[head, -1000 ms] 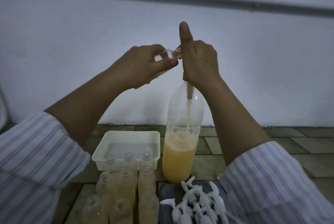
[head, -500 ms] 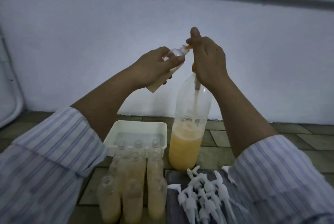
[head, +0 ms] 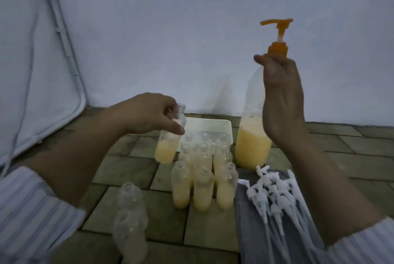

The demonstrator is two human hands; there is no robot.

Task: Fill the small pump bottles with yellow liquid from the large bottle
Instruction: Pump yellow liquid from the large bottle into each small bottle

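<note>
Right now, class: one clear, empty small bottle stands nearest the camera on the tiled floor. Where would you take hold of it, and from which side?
Probably round the straight middle of the clear empty small bottle, below its narrow open neck. It stands upright, so a sideways grip suits it. Come from the left, where the left hand is; another empty bottle stands just behind.

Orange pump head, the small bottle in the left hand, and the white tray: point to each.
Orange pump head (head: pixel 277 22): head view, on its spout bar.
Small bottle (head: pixel 165 151): head view, on its liquid-filled lower body.
White tray (head: pixel 210 123): head view, on its far rim.
</note>
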